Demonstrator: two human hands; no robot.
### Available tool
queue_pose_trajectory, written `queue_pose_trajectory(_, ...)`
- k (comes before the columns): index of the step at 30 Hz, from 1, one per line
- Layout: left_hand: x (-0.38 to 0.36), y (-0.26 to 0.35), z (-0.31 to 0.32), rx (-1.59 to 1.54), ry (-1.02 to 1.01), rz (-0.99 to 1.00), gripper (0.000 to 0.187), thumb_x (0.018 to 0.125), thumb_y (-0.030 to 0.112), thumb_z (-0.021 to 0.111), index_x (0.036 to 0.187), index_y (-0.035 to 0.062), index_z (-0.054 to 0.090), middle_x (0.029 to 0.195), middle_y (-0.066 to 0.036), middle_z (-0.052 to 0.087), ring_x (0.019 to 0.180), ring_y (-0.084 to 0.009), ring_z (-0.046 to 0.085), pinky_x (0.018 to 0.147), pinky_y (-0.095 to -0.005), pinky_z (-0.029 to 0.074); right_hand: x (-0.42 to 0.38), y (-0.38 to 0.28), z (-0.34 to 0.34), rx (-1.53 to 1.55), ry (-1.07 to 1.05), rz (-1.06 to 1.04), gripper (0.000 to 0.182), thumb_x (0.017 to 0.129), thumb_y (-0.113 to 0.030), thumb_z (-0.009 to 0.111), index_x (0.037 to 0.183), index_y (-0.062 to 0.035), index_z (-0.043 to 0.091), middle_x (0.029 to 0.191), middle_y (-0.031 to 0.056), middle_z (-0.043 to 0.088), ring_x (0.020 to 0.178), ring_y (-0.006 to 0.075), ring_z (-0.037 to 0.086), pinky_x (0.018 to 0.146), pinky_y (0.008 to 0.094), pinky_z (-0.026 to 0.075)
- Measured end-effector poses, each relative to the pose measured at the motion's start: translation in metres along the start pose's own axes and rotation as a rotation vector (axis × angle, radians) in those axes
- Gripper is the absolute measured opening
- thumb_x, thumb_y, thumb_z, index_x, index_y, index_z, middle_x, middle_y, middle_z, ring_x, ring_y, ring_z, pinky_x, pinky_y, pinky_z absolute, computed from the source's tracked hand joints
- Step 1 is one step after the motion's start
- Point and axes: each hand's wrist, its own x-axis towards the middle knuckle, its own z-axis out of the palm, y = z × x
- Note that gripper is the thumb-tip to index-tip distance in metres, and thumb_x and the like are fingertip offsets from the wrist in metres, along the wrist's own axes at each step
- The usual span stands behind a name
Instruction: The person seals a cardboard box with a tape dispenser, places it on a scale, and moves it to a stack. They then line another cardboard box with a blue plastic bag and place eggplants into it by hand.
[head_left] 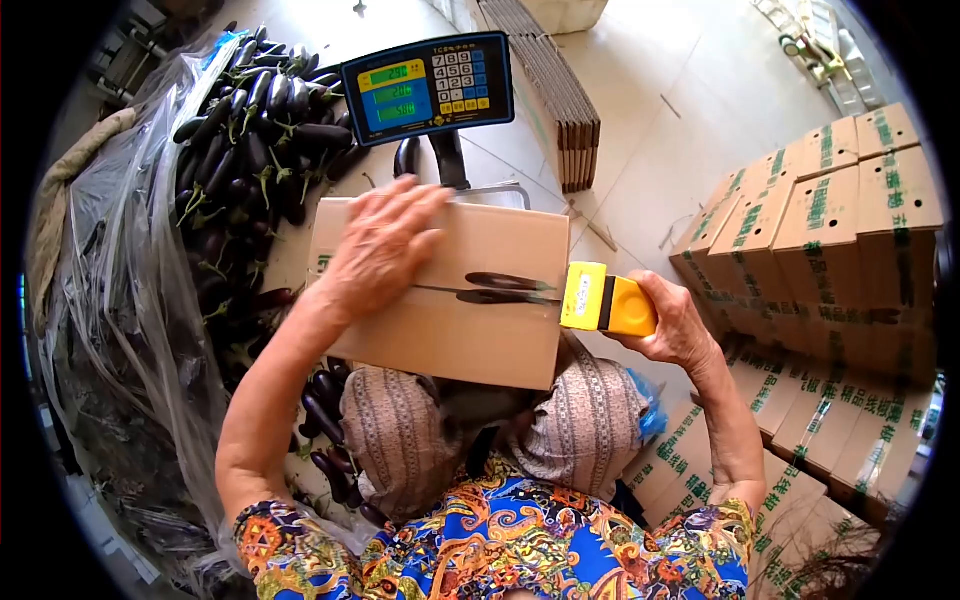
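Observation:
A closed cardboard box (pixel 480 345) with two dark, long eggplant shapes on its top lies in front of my knees. My left hand (pixel 385 240) rests flat on the box's upper left part, fingers stretched out toward its far edge. My right hand (pixel 675 320) grips a yellow tape dispenser (pixel 630 305), whose front is against the box's right edge. A seam runs across the box top, partly under my left wrist. Just behind the box stands the scale's display (pixel 430 88), lit with green digits. A metal edge of the scale (pixel 515 192) shows beyond the box.
A large heap of eggplants (pixel 255 130) lies on the left beside clear plastic sheeting (pixel 110 300). Flattened cardboard (pixel 545 90) stands behind the scale. Stacked boxes with green print (pixel 820 225) rise on the right, and more printed boxes (pixel 840 420) lie below them.

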Motion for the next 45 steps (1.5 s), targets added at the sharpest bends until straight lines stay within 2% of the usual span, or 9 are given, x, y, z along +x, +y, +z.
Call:
queue_pose_trajectory(2, 0.022, 0.021, 0.004, -0.152, -0.065, 0.031, 0.039, 0.098, 0.025, 0.05, 0.131, 0.0053, 0.057, 0.125, -0.012, 0.06, 0.123, -0.0289, 0.051, 0.107, -0.0396, 0.032, 0.002, 0.005, 0.005, 0.021, -0.001, -0.004, 0.056, 0.071, -0.028, 0.085, 0.112, -0.0037, 0.056, 0.093, 0.0182, 0.067, 0.086, 0.0341, 0.07, 0.077, 0.0392, 0.058)
queue_pose_trajectory(5, 0.029, 0.022, 0.009, -0.019, 0.032, 0.147, 0.034, 0.098, 0.024, 0.05, 0.125, 0.0054, 0.059, 0.112, -0.013, 0.06, 0.11, -0.0293, 0.054, 0.102, -0.0391, 0.035, 0.002, 0.002, 0.003, 0.032, 0.045, -0.021, 0.058, 0.069, -0.029, 0.087, 0.111, -0.0036, 0.057, 0.094, 0.0162, 0.067, 0.086, 0.0327, 0.07, 0.08, 0.0384, 0.057)
queue_pose_trajectory(8, 0.032, 0.024, 0.006, -0.12, -0.029, 0.036, 0.031, 0.098, 0.023, 0.051, 0.121, 0.0056, 0.061, 0.109, -0.012, 0.06, 0.107, -0.0292, 0.056, 0.1, -0.0396, 0.036, 0.003, -0.004, -0.005, 0.007, 0.07, -0.048, 0.058, 0.068, -0.029, 0.087, 0.111, -0.0037, 0.058, 0.094, 0.016, 0.067, 0.087, 0.0322, 0.07, 0.081, 0.0386, 0.057)
queue_pose_trajectory(15, 0.031, 0.027, 0.01, -0.042, 0.049, 0.077, 0.023, 0.095, 0.024, 0.051, 0.108, 0.0104, 0.064, 0.11, -0.005, 0.058, 0.107, -0.0248, 0.054, 0.097, -0.0405, 0.038, -0.001, -0.009, -0.005, 0.057, 0.048, -0.005, 0.057, 0.067, -0.028, 0.088, 0.111, -0.0031, 0.06, 0.096, 0.0167, 0.068, 0.087, 0.0324, 0.07, 0.08, 0.0386, 0.058)
queue_pose_trajectory(19, 0.029, 0.028, 0.022, 0.044, 0.074, 0.024, 0.039, 0.092, 0.036, 0.059, 0.119, 0.0081, 0.054, 0.106, -0.011, 0.054, 0.107, -0.0281, 0.053, 0.099, -0.043, 0.036, -0.002, 0.006, 0.005, 0.035, 0.057, -0.064, 0.057, 0.069, -0.026, 0.087, 0.112, -0.0038, 0.057, 0.095, 0.0167, 0.067, 0.086, 0.0333, 0.07, 0.078, 0.0384, 0.058)
queue_pose_trajectory(28, 0.028, 0.033, 0.021, 0.039, 0.034, 0.001, 0.042, 0.089, 0.029, 0.063, 0.123, 0.0066, 0.052, 0.113, -0.012, 0.055, 0.11, -0.0311, 0.052, 0.101, -0.0439, 0.036, -0.016, 0.048, 0.047, 0.213, 0.087, -0.058, 0.056, 0.073, -0.021, 0.086, 0.115, -0.0067, 0.051, 0.096, 0.015, 0.065, 0.087, 0.033, 0.07, 0.076, 0.0372, 0.058)
queue_pose_trajectory(36, 0.029, 0.034, 0.021, 0.019, 0.048, 0.004, 0.038, 0.088, 0.025, 0.063, 0.121, 0.0071, 0.055, 0.114, -0.012, 0.056, 0.108, -0.0313, 0.053, 0.101, -0.0428, 0.036, -0.085, 0.116, 0.074, 0.03, 0.116, 0.025, 0.059, 0.074, -0.017, 0.084, 0.119, -0.0069, 0.047, 0.092, 0.0169, 0.064, 0.078, 0.0328, 0.068, 0.068, 0.0365, 0.055)
queue_pose_trajectory(41, 0.03, 0.036, 0.02, 0.031, 0.06, -0.001, 0.037, 0.089, 0.025, 0.063, 0.119, 0.0068, 0.056, 0.113, -0.012, 0.057, 0.109, -0.0326, 0.053, 0.1, -0.0428, 0.037, -0.067, 0.07, 0.047, -0.123, -0.01, 0.193, 0.05, 0.072, -0.024, 0.082, 0.105, -0.0039, 0.05, 0.088, 0.0219, 0.062, 0.081, 0.0419, 0.065, 0.07, 0.0463, 0.054)
queue_pose_trajectory(45, 0.03, 0.038, 0.022, 0.035, 0.066, -0.008, 0.037, 0.088, 0.025, 0.063, 0.12, 0.0072, 0.056, 0.112, -0.012, 0.057, 0.109, -0.0329, 0.053, 0.1, -0.043, 0.037, -0.01, 0.004, 0.03, -0.396, -0.253, 0.314, 0.041, 0.07, -0.013, 0.074, 0.101, -0.0007, 0.051, 0.084, 0.0181, 0.062, 0.078, 0.0385, 0.066, 0.068, 0.0491, 0.053)
